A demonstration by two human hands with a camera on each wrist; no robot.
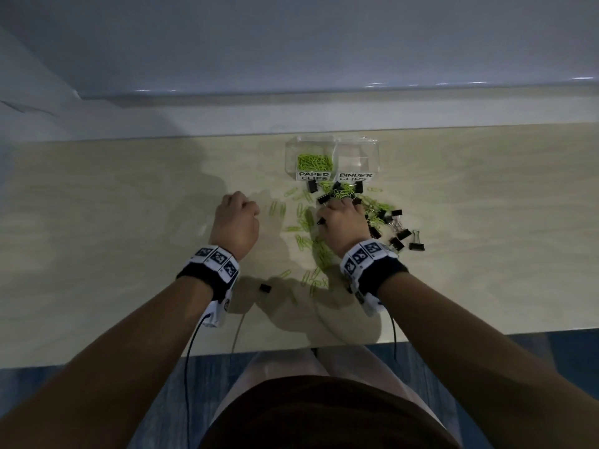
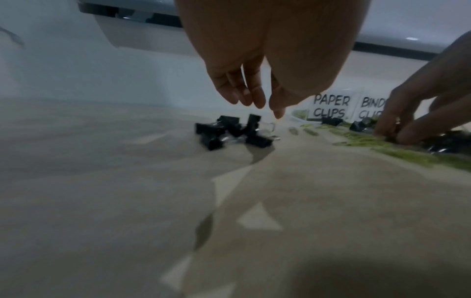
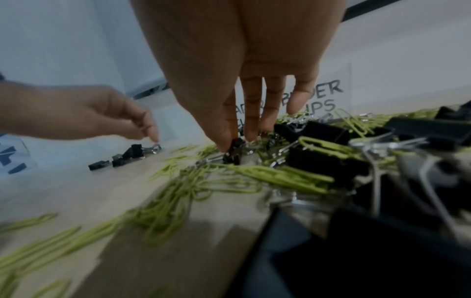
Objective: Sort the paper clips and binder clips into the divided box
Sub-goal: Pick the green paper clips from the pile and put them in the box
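A pale wooden table (image 1: 107,241) set against a grey-white wall serves as the work surface. A black binder clip (image 3: 234,151) is pinched between thumb and fingertips of the right hand (image 1: 343,225), low in the mixed heap of green paper clips (image 3: 257,173) and black clips. The left hand (image 1: 236,223) is held just above a small cluster of binder clips (image 2: 230,133), fingers loosely curled, nothing gripped. The step in hand is judged to be picking out binder clips. Next, a lift free of tangled paper clips is called for, then carriage to the divided box (image 1: 369,147), whose binder compartment looks bare while paper clips lie in the other.
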